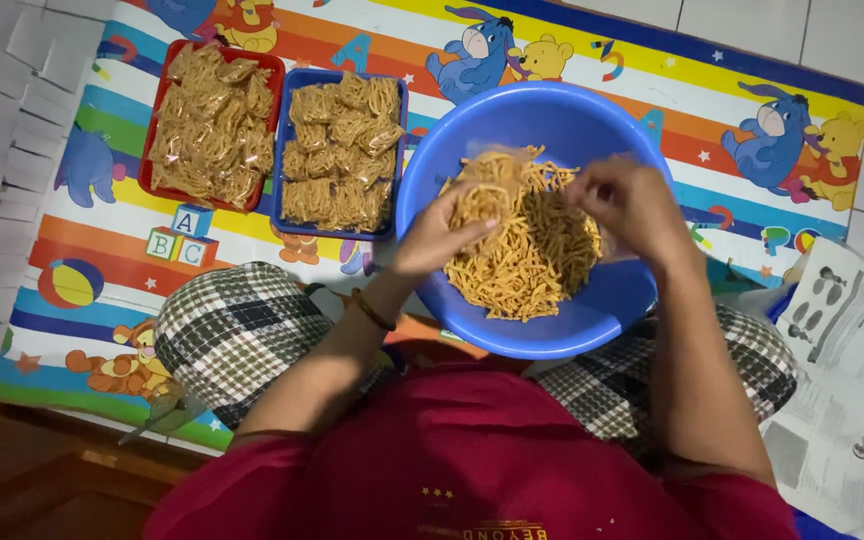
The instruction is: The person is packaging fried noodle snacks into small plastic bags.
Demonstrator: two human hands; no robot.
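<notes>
We saw the person seated cross-legged on a cartoon-print mat [652,75], a big blue basin [552,115] resting at 12 o'clock from their lap. Basin held a heap of thin fried snack sticks [537,255]. The left hand [442,235] was curled round a small clear bag of sticks [482,195], fingers closed on it from the 7 o'clock side, lifted just above the heap. The right hand [632,205] was at 3 o'clock of the bag, fingers pinched together near its top; blurred, so we couldn't tell whether it gripped the bag's mouth or only touched it. Hands were near each other, w/ the bag between.

At 10 o'clock from the basin sat a blue tray [287,150] of filled packets, touching the basin's rim, & just beside it at 9 o'clock a red tray [157,120], also full. Printed paper sheets [842,350] lay at 4 o'clock of the basin.
</notes>
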